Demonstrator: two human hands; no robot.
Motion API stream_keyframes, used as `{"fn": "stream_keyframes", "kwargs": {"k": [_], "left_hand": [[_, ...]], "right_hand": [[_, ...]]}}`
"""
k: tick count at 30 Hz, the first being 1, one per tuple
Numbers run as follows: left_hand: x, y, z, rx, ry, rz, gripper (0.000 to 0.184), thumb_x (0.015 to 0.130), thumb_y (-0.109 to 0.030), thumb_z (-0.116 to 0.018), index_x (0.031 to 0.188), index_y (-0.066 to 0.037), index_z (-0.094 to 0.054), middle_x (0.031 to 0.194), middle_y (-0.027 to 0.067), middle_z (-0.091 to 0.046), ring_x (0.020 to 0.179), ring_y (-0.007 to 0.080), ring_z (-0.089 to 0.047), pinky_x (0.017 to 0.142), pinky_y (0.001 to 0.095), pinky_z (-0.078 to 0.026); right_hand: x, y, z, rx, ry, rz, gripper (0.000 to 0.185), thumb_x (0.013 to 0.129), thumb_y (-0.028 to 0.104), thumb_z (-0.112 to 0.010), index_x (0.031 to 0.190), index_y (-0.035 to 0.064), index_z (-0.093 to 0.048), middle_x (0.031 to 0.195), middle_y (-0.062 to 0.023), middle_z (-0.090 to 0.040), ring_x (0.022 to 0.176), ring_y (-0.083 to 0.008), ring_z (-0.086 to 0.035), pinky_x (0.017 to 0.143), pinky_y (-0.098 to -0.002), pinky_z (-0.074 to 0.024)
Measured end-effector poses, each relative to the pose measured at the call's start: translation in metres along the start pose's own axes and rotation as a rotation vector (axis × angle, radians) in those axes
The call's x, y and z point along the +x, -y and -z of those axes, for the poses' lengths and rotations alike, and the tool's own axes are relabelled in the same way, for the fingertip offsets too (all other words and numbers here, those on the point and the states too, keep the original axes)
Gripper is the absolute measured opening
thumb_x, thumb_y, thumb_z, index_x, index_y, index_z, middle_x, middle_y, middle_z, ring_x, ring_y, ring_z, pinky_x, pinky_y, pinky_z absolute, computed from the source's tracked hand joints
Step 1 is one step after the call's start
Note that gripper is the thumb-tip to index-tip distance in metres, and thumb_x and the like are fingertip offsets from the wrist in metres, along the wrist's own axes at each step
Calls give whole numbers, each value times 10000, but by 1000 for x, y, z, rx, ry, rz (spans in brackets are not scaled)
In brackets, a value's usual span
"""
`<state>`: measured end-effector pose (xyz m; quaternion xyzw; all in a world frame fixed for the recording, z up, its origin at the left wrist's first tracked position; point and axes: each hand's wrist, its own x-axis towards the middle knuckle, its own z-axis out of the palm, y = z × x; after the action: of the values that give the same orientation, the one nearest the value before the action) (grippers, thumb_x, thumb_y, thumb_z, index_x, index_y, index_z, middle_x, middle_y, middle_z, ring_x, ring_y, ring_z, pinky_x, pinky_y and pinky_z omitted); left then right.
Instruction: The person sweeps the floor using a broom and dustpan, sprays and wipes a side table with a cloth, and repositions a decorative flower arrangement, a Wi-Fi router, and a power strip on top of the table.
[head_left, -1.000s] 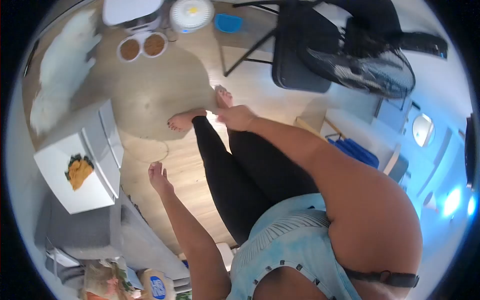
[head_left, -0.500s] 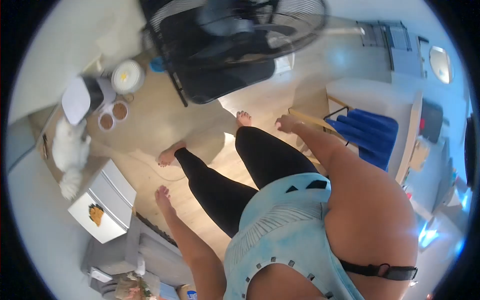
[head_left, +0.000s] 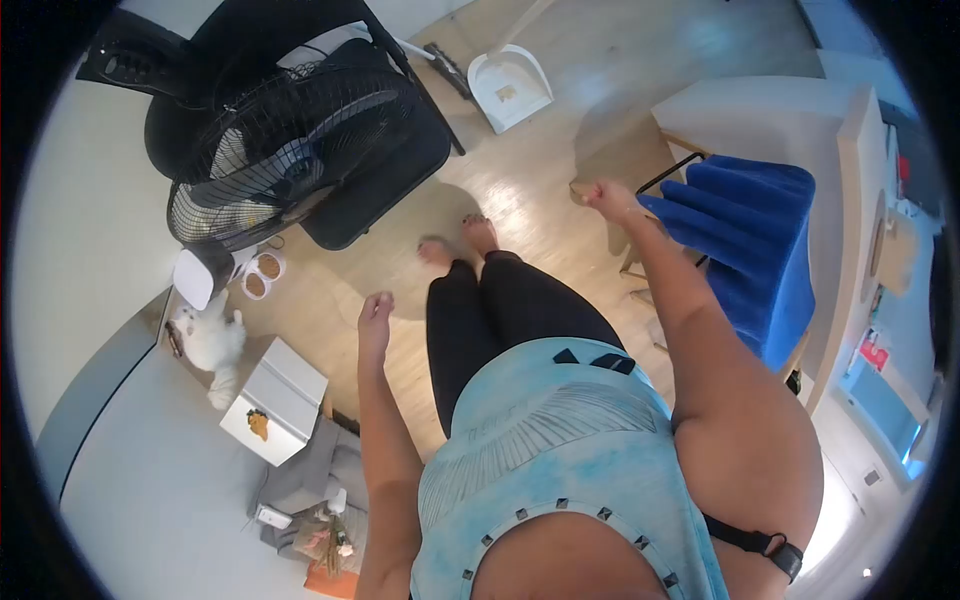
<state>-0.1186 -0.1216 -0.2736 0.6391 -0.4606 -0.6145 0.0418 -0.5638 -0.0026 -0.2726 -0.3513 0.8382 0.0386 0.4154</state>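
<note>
One head-worn view, steeply downward

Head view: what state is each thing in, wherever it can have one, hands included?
Left hand: loosely curled, no object visible in it
Right hand: curled, grip unclear
Dustpan: on the floor, small debris in it
Twin bowls: holding brown contents
Fan: spinning or not, unclear
Black chair: unfolded
White cabinet: closed
White animal: lying down
</note>
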Motion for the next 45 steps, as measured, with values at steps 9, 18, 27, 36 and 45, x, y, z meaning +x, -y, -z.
{"fn": "stream_keyframes", "kwargs": {"k": [9, 18, 27, 36, 45], "left_hand": [[36, -77, -37, 9, 192, -164, 259, 864, -253, -488, 954, -15, -537, 900, 44, -573, 851, 125, -525, 783, 250, -396], [58, -173, -75, 95, 250, -309, 226, 860, -214, -488, 924, -3, -536, 818, 49, -572, 763, 122, -527, 716, 251, -418], [82, -198, -143, 104, 94, -122, 201, 846, -199, -503, 942, -33, -560, 873, 101, -563, 840, 184, -540, 773, 296, -412], [79, -212, -172, 3, -22, 45, 184, 841, -166, -510, 967, -36, -543, 899, 94, -554, 828, 198, -548, 738, 285, -429], [86, -278, -167, -35, 338, -181, 262, 849, -107, -482, 1099, -32, -502, 1031, 60, -523, 978, 157, -481, 888, 281, -349]], "right_hand": [[-16, 4, -30, 20, 179, 138, 345, 801, 373, -503, 884, 49, -587, 914, -144, -596, 854, -296, -554, 759, -376, -419], [88, 175, 86, 559, -212, 517, 313, 804, 310, -515, 860, 12, -597, 795, -157, -596, 767, -275, -570, 685, -327, -434], [304, 342, 163, 290, -26, 532, 220, 815, 270, -483, 996, 206, -589, 1031, -76, -559, 981, -246, -517, 818, -366, -413], [377, 407, 111, -129, 192, 704, 342, 788, 281, -521, 1121, 205, -496, 1059, -90, -562, 1030, -249, -511, 864, -387, -409], [342, 286, 176, 1036, 260, 81, 216, 793, 126, -485, 1005, 84, -493, 981, -123, -570, 942, -186, -550, 735, -343, -464]]}}
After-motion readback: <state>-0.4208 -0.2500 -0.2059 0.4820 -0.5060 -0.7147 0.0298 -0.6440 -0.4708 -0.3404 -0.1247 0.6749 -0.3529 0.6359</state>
